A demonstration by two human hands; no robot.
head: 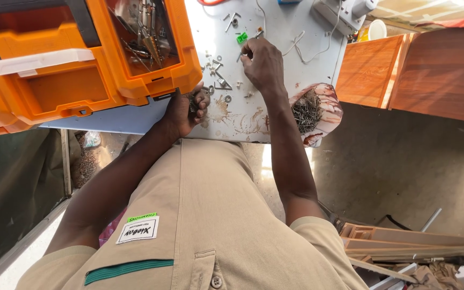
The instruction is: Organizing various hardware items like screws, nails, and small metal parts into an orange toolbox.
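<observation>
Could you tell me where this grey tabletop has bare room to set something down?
The blue-grey strip of tabletop between the orange plastic toolbox and the near edge is bare. Between the left hand and right hand, scattered small metal screws and washers crowd it.

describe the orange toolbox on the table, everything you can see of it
The orange toolbox is a large plastic case that looks hard and glossy, with black trim at its upper edge and a pale strip across its lid. It sits at the left end of the grey table, overhanging the near edge. One compartment stands open, holding a jumble of metal bits and tools. A small black latch shows on its front. The left hand, closed on small dark hardware, rests just below its near corner.
</observation>
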